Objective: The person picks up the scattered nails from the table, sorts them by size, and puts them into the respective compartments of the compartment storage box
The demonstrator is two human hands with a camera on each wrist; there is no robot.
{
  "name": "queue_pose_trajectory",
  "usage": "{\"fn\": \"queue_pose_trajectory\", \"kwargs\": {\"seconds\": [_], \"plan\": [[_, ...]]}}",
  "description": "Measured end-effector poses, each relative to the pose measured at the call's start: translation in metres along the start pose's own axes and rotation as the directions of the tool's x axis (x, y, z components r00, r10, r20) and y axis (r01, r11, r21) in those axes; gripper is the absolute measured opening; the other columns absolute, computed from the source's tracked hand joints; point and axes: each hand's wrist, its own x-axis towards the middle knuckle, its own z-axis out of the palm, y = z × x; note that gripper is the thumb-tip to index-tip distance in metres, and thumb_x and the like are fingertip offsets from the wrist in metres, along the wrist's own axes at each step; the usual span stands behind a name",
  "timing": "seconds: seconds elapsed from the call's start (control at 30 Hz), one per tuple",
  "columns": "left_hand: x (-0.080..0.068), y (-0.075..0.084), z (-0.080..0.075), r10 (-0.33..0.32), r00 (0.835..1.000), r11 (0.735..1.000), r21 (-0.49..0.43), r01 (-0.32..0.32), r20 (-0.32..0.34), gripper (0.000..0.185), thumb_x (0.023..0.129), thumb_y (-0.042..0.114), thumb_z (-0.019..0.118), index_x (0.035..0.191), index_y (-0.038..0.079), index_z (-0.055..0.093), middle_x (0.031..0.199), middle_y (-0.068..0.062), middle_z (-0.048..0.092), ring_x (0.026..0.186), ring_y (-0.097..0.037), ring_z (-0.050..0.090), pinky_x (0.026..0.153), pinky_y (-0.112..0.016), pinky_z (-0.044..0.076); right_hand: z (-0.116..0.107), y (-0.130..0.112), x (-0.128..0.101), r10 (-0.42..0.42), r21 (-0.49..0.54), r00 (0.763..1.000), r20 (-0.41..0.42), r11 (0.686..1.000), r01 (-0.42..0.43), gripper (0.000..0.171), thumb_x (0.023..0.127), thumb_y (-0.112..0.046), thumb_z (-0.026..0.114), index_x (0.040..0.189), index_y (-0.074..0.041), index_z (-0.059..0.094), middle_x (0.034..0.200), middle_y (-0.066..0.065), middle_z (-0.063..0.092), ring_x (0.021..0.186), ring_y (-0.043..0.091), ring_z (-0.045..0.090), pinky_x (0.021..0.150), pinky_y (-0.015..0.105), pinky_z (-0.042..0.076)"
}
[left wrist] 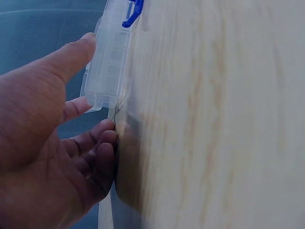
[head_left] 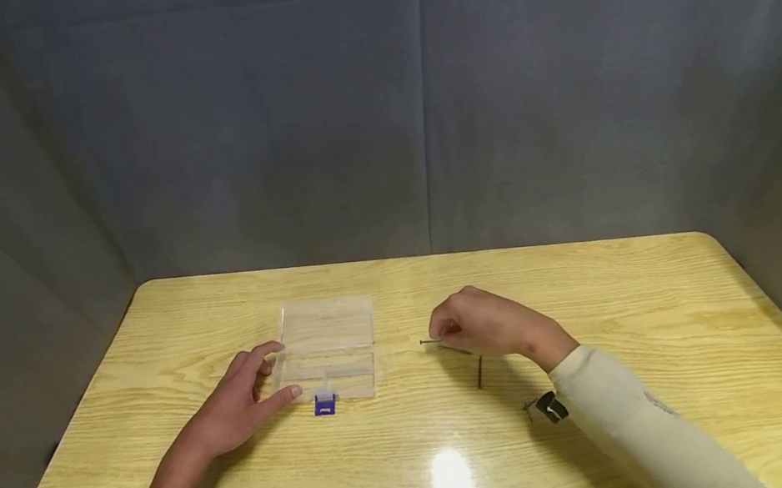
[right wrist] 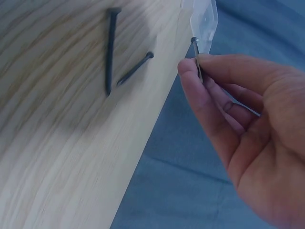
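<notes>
Nail (right wrist: 196, 57) pinched, seemingly, by right hand (head_left: 482, 323).

Setting: staged recording booth, not a lived-in room. Evidence: grey fabric backdrop (head_left: 369, 95) draped on all visible sides; single light wood-grain table (head_left: 595, 289) with rounded corners; camera units strapped to both wrists.

A pale wooden table (head_left: 595, 289) with rounded corners stands before grey cloth walls (head_left: 369, 95) on the far side.
</notes>
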Motion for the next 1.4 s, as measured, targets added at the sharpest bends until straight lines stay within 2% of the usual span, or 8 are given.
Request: {"fn": "queue_pose_trajectory", "kwargs": {"seconds": [0.1,0.27,0.4,0.67,0.77,1.0,1.2,1.4], "plan": [[0.001,0.001,0.000,0.007,1.000,1.000,-0.004,-0.007,-0.003,0.063,0.101,0.033,0.070,0.150,0.006,0.039,0.116,-0.016,0.044,0.084,-0.021,0.040,0.074,-0.041,0.039,0.001,-0.003,0.007,-0.025,0.001,1.000,-0.007,1.000,0.025,0.013,0.097,0.005,0.066,0.099,-0.005,0.075,0.084,-0.003,0.063,0.072,0.007,0.048,0.075,0.029,0.048],[0.003,0.002,-0.001,0.009,1.000,1.000,-0.003,-0.009,-0.009,0.063,0.101,0.031,0.070,0.150,0.006,0.040,0.116,-0.016,0.045,0.084,-0.021,0.040,0.074,-0.041,0.039,0.002,-0.007,0.016,-0.066,0.007,0.998,-0.002,0.998,0.066,0.019,0.096,0.009,0.064,0.104,-0.003,0.077,0.100,0.004,0.073,0.081,0.008,0.057,0.080,0.029,0.053],[0.003,0.002,-0.001,0.009,1.000,1.000,0.003,-0.009,-0.007,0.063,0.101,0.032,0.070,0.150,0.006,0.040,0.117,-0.016,0.045,0.083,-0.021,0.040,0.074,-0.041,0.039,0.004,-0.011,0.024,-0.074,0.001,0.997,0.000,0.997,0.074,0.017,0.097,0.006,0.065,0.105,-0.002,0.077,0.102,0.005,0.074,0.085,0.010,0.063,0.080,0.029,0.053],[0.003,0.001,0.000,0.002,1.000,1.000,0.007,-0.002,-0.006,0.062,0.102,0.032,0.069,0.150,0.006,0.040,0.116,-0.016,0.045,0.083,-0.022,0.040,0.075,-0.041,0.039,0.009,-0.019,0.041,-0.032,0.014,0.999,0.015,0.999,0.032,0.016,0.099,0.003,0.066,0.109,-0.001,0.076,0.107,0.006,0.074,0.096,0.016,0.069,0.084,0.029,0.054],[0.003,0.001,0.000,0.002,1.000,1.000,0.011,-0.002,-0.004,0.063,0.102,0.033,0.069,0.150,0.006,0.039,0.116,-0.015,0.046,0.084,-0.021,0.041,0.075,-0.041,0.040,0.012,-0.022,0.047,-0.032,0.024,0.999,0.012,0.999,0.032,0.016,0.098,0.004,0.066,0.109,-0.001,0.076,0.107,0.006,0.074,0.096,0.016,0.070,0.084,0.029,0.054],[0.003,0.002,0.001,0.000,1.000,1.000,0.018,0.000,-0.030,0.062,0.100,0.032,0.071,0.149,0.005,0.041,0.112,-0.013,0.045,0.083,-0.021,0.040,0.074,-0.041,0.039,0.018,-0.033,0.065,-0.089,0.037,0.996,-0.002,0.995,0.089,0.016,0.097,0.007,0.064,0.105,0.000,0.075,0.104,0.008,0.074,0.094,0.017,0.070,0.083,0.027,0.053],[0.003,0.001,0.004,-0.007,0.999,1.000,0.012,0.008,-0.040,0.063,0.100,0.032,0.072,0.148,0.005,0.042,0.110,-0.012,0.044,0.083,-0.021,0.040,0.073,-0.040,0.038,0.022,-0.041,0.076,-0.063,0.051,0.998,0.003,0.997,0.063,0.018,0.096,0.009,0.063,0.106,0.000,0.075,0.105,0.007,0.074,0.095,0.016,0.069,0.083,0.025,0.053],[0.002,0.003,0.004,-0.023,0.999,1.000,0.011,0.024,-0.035,0.063,0.100,0.032,0.072,0.149,0.006,0.042,0.111,-0.013,0.045,0.086,-0.022,0.041,0.073,-0.040,0.038,0.026,-0.046,0.086,-0.072,0.007,0.997,-0.011,0.997,0.072,0.018,0.095,0.008,0.065,0.104,-0.003,0.076,0.102,0.004,0.074,0.093,0.015,0.069,0.081,0.025,0.053]]}}
